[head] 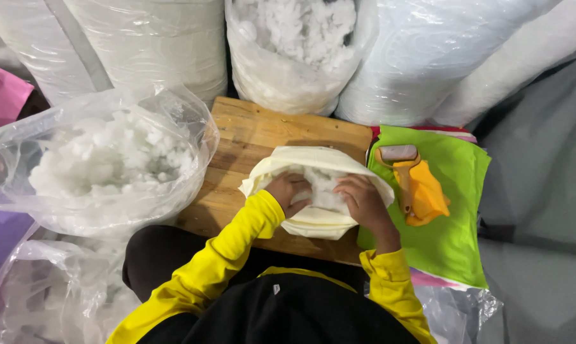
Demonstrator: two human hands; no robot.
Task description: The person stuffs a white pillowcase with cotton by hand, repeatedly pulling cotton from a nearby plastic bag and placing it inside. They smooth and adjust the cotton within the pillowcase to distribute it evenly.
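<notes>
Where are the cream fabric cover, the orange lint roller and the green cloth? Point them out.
cream fabric cover point(320, 223), head view, lower folded edge
orange lint roller point(421, 191), head view, orange handle
green cloth point(453, 242), head view, bare middle

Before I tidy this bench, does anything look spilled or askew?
Nothing stands out. Both hands, left hand and right hand, press white stuffing into the cream fabric cover; the lint roller lies on green cloth.

We see a cream cloth cover point(320, 167), matt and smooth, stuffed with fluffy white fibre filling point(323, 185). Under it lies a bare wooden board point(249, 137), grainy and unvarnished. Left of the board, a clear glossy plastic bag point(103, 159) crinkles around more filling. Right of the board, matt green cloth point(456, 210) carries an orange plastic lint roller point(418, 188), smooth, slightly shiny.
</notes>
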